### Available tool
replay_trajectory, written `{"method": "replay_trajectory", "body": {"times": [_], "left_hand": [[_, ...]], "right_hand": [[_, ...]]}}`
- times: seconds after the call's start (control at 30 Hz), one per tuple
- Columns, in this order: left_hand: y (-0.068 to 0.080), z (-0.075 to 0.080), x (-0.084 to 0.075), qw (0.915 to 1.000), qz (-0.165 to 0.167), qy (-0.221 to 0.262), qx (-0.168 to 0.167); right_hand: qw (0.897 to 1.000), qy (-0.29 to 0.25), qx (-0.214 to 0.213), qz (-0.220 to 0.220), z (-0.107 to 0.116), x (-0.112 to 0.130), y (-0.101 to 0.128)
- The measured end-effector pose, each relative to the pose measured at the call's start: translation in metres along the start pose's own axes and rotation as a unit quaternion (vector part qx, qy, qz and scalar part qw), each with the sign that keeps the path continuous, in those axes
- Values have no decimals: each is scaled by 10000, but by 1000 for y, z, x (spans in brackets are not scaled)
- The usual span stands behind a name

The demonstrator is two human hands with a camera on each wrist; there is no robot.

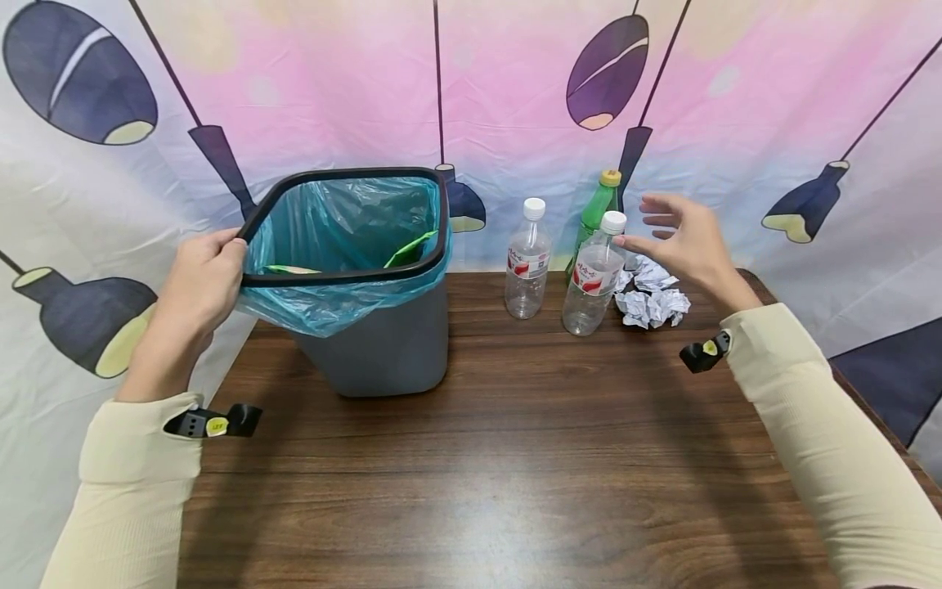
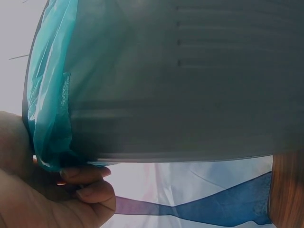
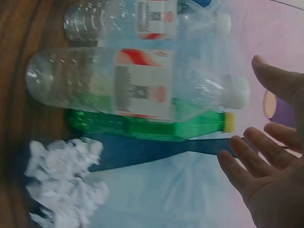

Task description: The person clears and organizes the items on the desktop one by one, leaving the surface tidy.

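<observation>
The left hand point(image 1: 202, 282) gripped the black rim of the grey waste bin point(image 1: 390, 348) at left of centre in the head view, fingers curled over the edge and onto the blue liner bag point(image 1: 346, 225). The bin sat tipped, its mouth toward the camera. Green scraps point(image 1: 410, 248) lay inside; what they were could not be made out.

The right hand point(image 1: 684, 241) hovered at upper right, fingers spread and straight, gripping nothing, its thumb tip just beside the white cap of the nearer clear bottle point(image 1: 591, 278). That bottle stood upright on the wooden table point(image 1: 515, 458), right of centre. It carried a red-and-white label with a printed code square, seen in the right wrist view; the writing was too blurred to read, possibly a water brand. A second clear bottle point(image 1: 528, 262) with a like label stood to its left, apart from it. A green bottle point(image 1: 598, 214) with a yellow cap stood behind the nearer one. Crumpled white paper point(image 1: 651, 298) lay just right of the bottles, below the right hand.

A small yellow tag point(image 1: 217, 425) on the left wrist strap read "LEFT". A patterned curtain point(image 1: 515, 98) hung behind the table.
</observation>
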State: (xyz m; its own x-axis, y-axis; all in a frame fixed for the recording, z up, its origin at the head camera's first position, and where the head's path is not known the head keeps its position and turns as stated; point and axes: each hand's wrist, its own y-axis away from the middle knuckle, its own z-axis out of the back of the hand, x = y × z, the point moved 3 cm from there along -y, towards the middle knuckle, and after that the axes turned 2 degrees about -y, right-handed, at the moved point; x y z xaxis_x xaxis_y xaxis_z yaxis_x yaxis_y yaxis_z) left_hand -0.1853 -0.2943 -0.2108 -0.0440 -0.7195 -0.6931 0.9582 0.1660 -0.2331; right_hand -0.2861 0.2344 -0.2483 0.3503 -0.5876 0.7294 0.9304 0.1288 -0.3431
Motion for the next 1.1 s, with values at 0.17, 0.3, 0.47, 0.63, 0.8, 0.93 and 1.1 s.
{"method": "replay_trajectory", "body": {"times": [0.17, 0.3, 0.47, 0.63, 0.8, 0.93, 1.1], "left_hand": [[0, 0, 1, 10000, 30, 41, 9], [0, 0, 1, 10000, 27, 47, -32], [0, 0, 1, 10000, 32, 41, -67], [0, 0, 2, 9999, 54, 62, -70], [-1, 0, 1, 9999, 60, 87, -48], [-1, 0, 1, 10000, 46, 69, -46], [0, -1, 0, 10000, 26, 57, -75]], "right_hand": [[9989, -225, -54, -397, -12, -15, 5], [9973, -374, -93, -619, -22, -25, 6], [9949, -633, -47, -782, -35, -35, 7], [9924, -860, -26, -884, -46, -41, 10], [9891, -988, 7, -1089, -54, -46, 11], [9875, -1041, -6, -1182, -60, -51, 10], [9850, -1129, 38, -1301, -67, -56, 11]]}}
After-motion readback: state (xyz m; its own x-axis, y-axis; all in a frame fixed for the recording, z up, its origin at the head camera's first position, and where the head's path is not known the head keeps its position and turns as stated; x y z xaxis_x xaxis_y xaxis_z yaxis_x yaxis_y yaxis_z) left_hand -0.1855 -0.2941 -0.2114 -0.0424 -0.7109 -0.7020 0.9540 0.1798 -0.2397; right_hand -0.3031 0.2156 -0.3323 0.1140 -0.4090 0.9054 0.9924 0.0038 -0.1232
